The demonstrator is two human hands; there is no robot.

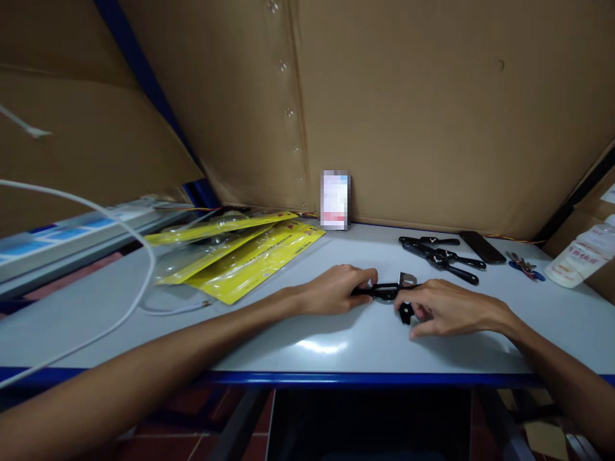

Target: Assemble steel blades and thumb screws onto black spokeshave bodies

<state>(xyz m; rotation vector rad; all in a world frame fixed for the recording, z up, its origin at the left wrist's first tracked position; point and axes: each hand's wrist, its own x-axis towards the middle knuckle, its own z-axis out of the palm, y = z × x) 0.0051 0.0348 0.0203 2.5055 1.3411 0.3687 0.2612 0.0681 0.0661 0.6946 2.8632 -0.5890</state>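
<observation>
My left hand [335,289] grips one handle of a black spokeshave [385,293] low over the table, thumb and forefinger closed on it. At the tool's other end is my right hand [449,307], its fingers bent and its thumb held away from them. A small black cap plate [406,314] with a hole shows at the right fingertips. Just behind those fingers a slotted grey metal blade [408,280] stands out from the tool's body. The far handle is hidden by my right hand. Several more black spokeshaves [439,255] lie in a cluster beyond it.
Yellow blister packs [269,259] lie at the left, near a white cable [151,269]. A lit phone [335,200] leans on the cardboard wall. Rightward are a dark phone [482,247], keys [524,266] and a white bottle [583,256]. The table's blue edge [336,379] runs in front.
</observation>
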